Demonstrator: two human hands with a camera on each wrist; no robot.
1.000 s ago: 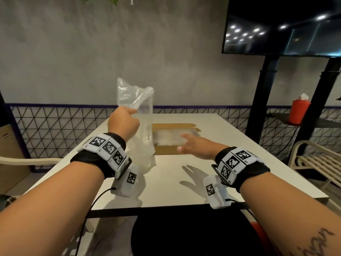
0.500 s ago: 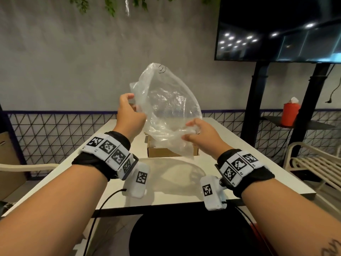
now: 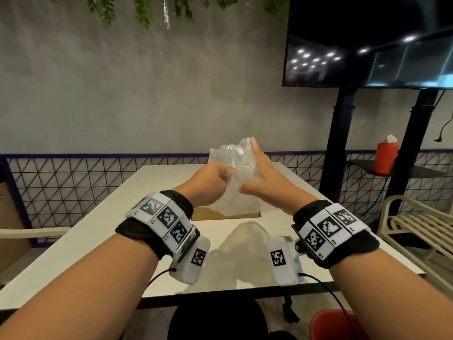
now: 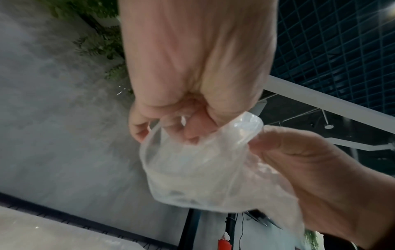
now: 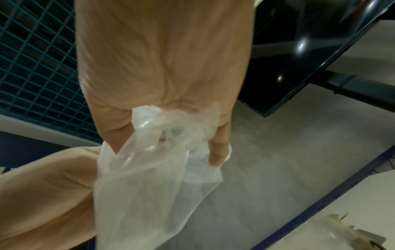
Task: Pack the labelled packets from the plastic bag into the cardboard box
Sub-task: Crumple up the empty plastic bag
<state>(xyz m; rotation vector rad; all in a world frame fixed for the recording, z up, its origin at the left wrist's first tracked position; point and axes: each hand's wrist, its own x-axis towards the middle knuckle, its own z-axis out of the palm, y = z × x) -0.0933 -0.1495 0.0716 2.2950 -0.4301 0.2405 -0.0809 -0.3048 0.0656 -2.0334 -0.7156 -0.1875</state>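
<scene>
The clear plastic bag (image 3: 232,163) is bunched up between my two hands, held in the air above the table. My left hand (image 3: 213,182) grips its crumpled top in a fist, as the left wrist view shows (image 4: 171,128). My right hand (image 3: 257,173) lies against the bag's right side with straight fingers pointing up and the thumb under it. The bag (image 5: 149,177) drapes over the right palm and looks empty. The cardboard box (image 3: 203,214) sits on the table behind the hands, mostly hidden by them and the bag. No labelled packets are visible.
The white table (image 3: 122,229) runs away from me to a mesh fence and grey wall. A dark screen on black posts (image 3: 367,40) stands at the right, with a red container (image 3: 386,158) on a side shelf. A beige slatted chair (image 3: 416,231) is at the right.
The bag was spread wide between my hands half a second ago and is now squeezed into a bunch. Both hands have come together, and the right hand went from pinching its lower edge to lying flat against it.
</scene>
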